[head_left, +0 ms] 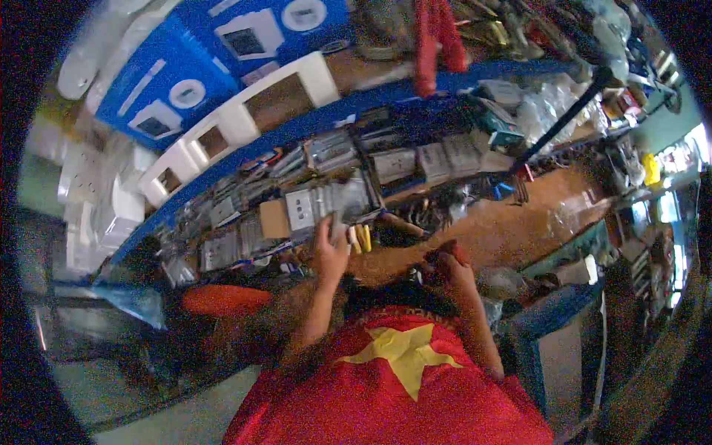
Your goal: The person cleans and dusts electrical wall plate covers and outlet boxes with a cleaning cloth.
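My left hand (pixel 331 252) reaches up to the front of the parts shelf, its fingers bent at the edge of a pale grey flat piece (pixel 337 222) that is blurred. Just behind its fingertips stands a row of packets in clear wrap (pixel 319 204). Yellow handles (pixel 361 239) lie right beside it. Over the brown worktop (pixel 512 230), my right hand (pixel 451 268) is curled around a small thing with a red part (pixel 457 254); its kind is hidden by the fingers and the grain. Dark items between my hands are too dim to name.
A blue-edged shelf (pixel 245 159) curves above the bench, carrying white frames (pixel 259 100) and blue boxes (pixel 159 96). Red gloves (pixel 437 44) hang from above. A dark pole (pixel 564 122) slants across the right. An orange-red stool top (pixel 226 299) stands at left.
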`<state>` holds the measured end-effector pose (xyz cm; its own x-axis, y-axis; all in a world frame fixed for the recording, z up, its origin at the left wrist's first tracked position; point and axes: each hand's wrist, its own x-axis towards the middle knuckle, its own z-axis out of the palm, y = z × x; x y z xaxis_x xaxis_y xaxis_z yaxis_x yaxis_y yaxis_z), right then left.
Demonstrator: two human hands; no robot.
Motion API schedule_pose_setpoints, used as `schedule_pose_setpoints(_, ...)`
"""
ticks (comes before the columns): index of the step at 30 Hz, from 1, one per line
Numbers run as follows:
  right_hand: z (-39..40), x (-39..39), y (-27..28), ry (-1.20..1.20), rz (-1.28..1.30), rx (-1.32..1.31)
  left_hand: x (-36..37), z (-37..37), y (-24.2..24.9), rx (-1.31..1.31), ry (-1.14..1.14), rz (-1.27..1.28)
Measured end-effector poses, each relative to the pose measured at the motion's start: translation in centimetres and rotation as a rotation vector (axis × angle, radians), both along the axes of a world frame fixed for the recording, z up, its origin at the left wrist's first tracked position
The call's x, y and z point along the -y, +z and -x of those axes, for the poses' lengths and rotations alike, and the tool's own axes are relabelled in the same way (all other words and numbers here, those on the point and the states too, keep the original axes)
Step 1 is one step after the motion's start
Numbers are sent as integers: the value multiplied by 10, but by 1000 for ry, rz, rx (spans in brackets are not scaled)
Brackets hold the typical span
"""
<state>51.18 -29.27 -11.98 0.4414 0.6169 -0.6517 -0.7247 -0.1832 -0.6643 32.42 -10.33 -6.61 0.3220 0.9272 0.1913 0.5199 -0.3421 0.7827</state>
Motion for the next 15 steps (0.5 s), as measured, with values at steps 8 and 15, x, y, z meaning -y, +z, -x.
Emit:
schedule_pose_setpoints(8,4,-4,35,2,75,30,-5,11,11,124,-222,-631)
schedule_pose_setpoints(15,5,-12,51,-34,121,-72,-3,17,26,43,-41,-725)
